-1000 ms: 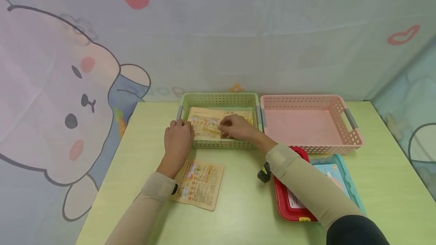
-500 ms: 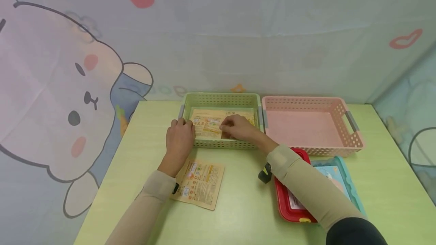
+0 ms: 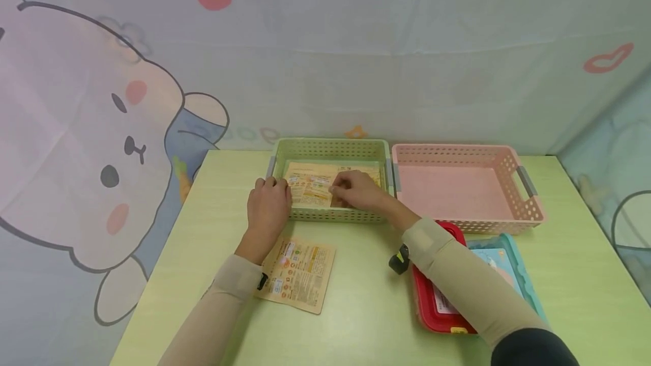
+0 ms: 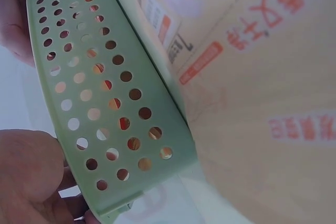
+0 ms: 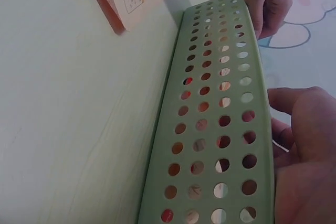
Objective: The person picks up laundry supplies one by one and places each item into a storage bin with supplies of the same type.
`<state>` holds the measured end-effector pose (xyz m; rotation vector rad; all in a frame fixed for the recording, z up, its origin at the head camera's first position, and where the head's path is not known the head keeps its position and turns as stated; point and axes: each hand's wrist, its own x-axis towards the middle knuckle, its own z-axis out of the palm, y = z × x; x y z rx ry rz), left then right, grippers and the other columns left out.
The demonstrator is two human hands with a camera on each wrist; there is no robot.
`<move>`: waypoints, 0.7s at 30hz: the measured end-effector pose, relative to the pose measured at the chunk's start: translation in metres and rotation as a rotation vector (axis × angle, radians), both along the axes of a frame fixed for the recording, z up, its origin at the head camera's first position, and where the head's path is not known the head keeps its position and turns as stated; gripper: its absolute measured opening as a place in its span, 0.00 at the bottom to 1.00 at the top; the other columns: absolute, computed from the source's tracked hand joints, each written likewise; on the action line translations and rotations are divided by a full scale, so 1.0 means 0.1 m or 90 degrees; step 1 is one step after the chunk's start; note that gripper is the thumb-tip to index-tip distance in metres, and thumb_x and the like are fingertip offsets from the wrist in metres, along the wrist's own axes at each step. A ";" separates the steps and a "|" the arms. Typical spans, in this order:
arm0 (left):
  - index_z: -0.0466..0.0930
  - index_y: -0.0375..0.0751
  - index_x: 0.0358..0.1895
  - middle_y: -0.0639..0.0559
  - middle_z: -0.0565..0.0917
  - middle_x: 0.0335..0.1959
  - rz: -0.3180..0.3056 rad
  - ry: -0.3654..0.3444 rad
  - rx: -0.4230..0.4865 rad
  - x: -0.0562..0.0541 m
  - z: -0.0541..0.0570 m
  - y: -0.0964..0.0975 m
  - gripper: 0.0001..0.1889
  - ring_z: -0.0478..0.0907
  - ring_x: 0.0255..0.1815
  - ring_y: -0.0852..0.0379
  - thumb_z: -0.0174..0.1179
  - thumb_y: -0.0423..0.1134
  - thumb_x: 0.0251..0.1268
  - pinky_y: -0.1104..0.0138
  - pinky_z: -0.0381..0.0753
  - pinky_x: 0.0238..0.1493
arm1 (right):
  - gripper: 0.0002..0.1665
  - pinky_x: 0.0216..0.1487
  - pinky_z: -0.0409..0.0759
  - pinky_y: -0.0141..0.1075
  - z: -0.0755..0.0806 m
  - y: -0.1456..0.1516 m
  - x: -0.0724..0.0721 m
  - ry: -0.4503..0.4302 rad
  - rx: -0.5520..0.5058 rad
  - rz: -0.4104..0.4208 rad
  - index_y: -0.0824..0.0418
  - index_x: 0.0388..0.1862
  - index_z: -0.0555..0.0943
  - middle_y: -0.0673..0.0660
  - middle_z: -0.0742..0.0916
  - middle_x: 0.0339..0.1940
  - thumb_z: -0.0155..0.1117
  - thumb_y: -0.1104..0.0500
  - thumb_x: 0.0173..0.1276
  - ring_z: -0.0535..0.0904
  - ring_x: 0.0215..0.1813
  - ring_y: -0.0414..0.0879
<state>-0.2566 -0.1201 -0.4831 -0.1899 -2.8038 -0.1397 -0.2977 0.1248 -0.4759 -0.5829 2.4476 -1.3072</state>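
Note:
In the head view, the green basket (image 3: pixel 335 216) stands at the back middle, with flat tan printed packets (image 3: pixel 308 185) inside. My left hand (image 3: pixel 268 208) grips its left front corner, fingers curled over the rim; the left wrist view shows this hand (image 4: pixel 31 177) around the basket's end. My right hand (image 3: pixel 358 190) is over the basket, thumb and forefinger pinched at the right edge of a packet. In the right wrist view, its lower fingers (image 5: pixel 283 132) curl behind the rim. Another tan packet (image 3: pixel 300 278) lies on the table in front, partly beneath my left wrist.
A pink basket (image 3: pixel 452 191) stands right of the green one. Under my right forearm are a red-lidded container (image 3: pixel 442 321) and a teal tray (image 3: pixel 519 264) holding a blue printed item (image 3: pixel 490 256). A printed curtain (image 3: pixel 407 61) hangs behind the table.
The view has shifted slightly. My right forearm has moved a little to the right; both hands keep nearly the same place at the green basket.

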 end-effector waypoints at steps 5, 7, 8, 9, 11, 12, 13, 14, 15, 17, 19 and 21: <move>0.88 0.36 0.47 0.39 0.86 0.43 -0.013 -0.001 0.016 -0.02 0.01 -0.01 0.13 0.79 0.40 0.41 0.59 0.43 0.82 0.51 0.85 0.37 | 0.16 0.31 0.81 0.39 0.04 0.03 0.02 0.018 -0.001 0.006 0.66 0.53 0.84 0.62 0.88 0.37 0.59 0.54 0.85 0.84 0.33 0.54; 0.88 0.37 0.47 0.39 0.85 0.43 -0.015 -0.006 0.016 -0.02 0.01 -0.02 0.13 0.79 0.40 0.41 0.59 0.43 0.83 0.52 0.85 0.37 | 0.16 0.31 0.81 0.39 0.04 0.03 0.02 0.024 -0.004 0.004 0.66 0.53 0.84 0.62 0.88 0.36 0.59 0.54 0.85 0.84 0.33 0.53; 0.88 0.37 0.48 0.39 0.85 0.43 -0.016 -0.008 0.020 -0.01 0.01 -0.02 0.13 0.79 0.40 0.41 0.59 0.43 0.83 0.52 0.85 0.37 | 0.16 0.30 0.81 0.39 0.04 0.02 0.02 0.028 -0.008 0.003 0.66 0.52 0.84 0.62 0.87 0.35 0.58 0.54 0.85 0.84 0.32 0.53; 0.88 0.37 0.48 0.39 0.85 0.43 -0.018 -0.008 0.021 -0.01 0.01 -0.03 0.13 0.79 0.41 0.41 0.58 0.43 0.83 0.52 0.85 0.37 | 0.16 0.30 0.81 0.39 0.04 0.02 0.02 0.035 -0.013 0.001 0.66 0.52 0.84 0.62 0.87 0.35 0.58 0.54 0.85 0.84 0.32 0.53; 0.88 0.37 0.48 0.40 0.85 0.43 -0.024 -0.005 0.026 -0.01 0.01 -0.03 0.13 0.79 0.41 0.41 0.58 0.43 0.83 0.52 0.85 0.38 | 0.17 0.30 0.81 0.40 0.05 0.02 0.03 0.046 -0.031 -0.004 0.67 0.52 0.84 0.63 0.87 0.36 0.58 0.54 0.85 0.84 0.33 0.55; 0.88 0.37 0.47 0.40 0.85 0.43 -0.030 0.001 0.031 0.00 0.01 -0.04 0.13 0.79 0.40 0.41 0.59 0.42 0.83 0.52 0.85 0.38 | 0.17 0.31 0.82 0.40 0.06 0.02 0.03 0.051 -0.041 -0.007 0.67 0.53 0.83 0.64 0.87 0.36 0.58 0.53 0.85 0.85 0.34 0.57; 0.88 0.37 0.47 0.40 0.85 0.42 -0.039 0.011 0.039 0.00 0.00 -0.05 0.12 0.79 0.40 0.41 0.59 0.42 0.82 0.52 0.84 0.38 | 0.18 0.31 0.82 0.40 0.07 0.02 0.04 0.054 -0.052 -0.010 0.68 0.53 0.83 0.65 0.87 0.37 0.57 0.53 0.85 0.84 0.35 0.58; 0.87 0.36 0.46 0.40 0.85 0.41 -0.050 0.019 0.050 0.00 -0.01 -0.06 0.12 0.79 0.39 0.42 0.59 0.41 0.82 0.52 0.84 0.38 | 0.18 0.31 0.82 0.40 0.08 0.02 0.05 0.058 -0.061 -0.011 0.68 0.52 0.83 0.66 0.87 0.37 0.58 0.53 0.85 0.84 0.35 0.60; 0.87 0.36 0.45 0.40 0.85 0.40 -0.063 0.028 0.065 0.00 -0.02 -0.07 0.11 0.79 0.38 0.42 0.60 0.40 0.82 0.53 0.84 0.38 | 0.17 0.31 0.82 0.40 0.10 0.02 0.06 0.062 -0.068 -0.010 0.67 0.52 0.83 0.66 0.87 0.38 0.58 0.53 0.85 0.84 0.35 0.61; 0.87 0.35 0.44 0.41 0.84 0.39 -0.093 0.040 0.103 0.00 -0.04 -0.11 0.10 0.78 0.37 0.42 0.60 0.38 0.81 0.53 0.83 0.37 | 0.17 0.31 0.81 0.40 0.12 0.01 0.09 0.073 -0.075 0.003 0.67 0.52 0.83 0.67 0.87 0.38 0.58 0.53 0.85 0.83 0.34 0.61; 0.87 0.36 0.45 0.42 0.84 0.40 -0.124 0.041 0.140 0.02 -0.04 -0.15 0.08 0.77 0.37 0.43 0.61 0.37 0.80 0.54 0.81 0.37 | 0.17 0.30 0.80 0.40 0.14 -0.02 0.12 0.080 -0.073 0.031 0.67 0.52 0.83 0.67 0.87 0.37 0.59 0.52 0.85 0.82 0.31 0.60; 0.86 0.36 0.48 0.43 0.83 0.42 -0.155 0.036 0.166 0.04 -0.03 -0.19 0.08 0.76 0.38 0.43 0.62 0.38 0.80 0.54 0.81 0.37 | 0.17 0.30 0.79 0.39 0.15 -0.05 0.15 0.100 -0.059 0.066 0.66 0.50 0.84 0.65 0.88 0.36 0.59 0.52 0.84 0.81 0.30 0.55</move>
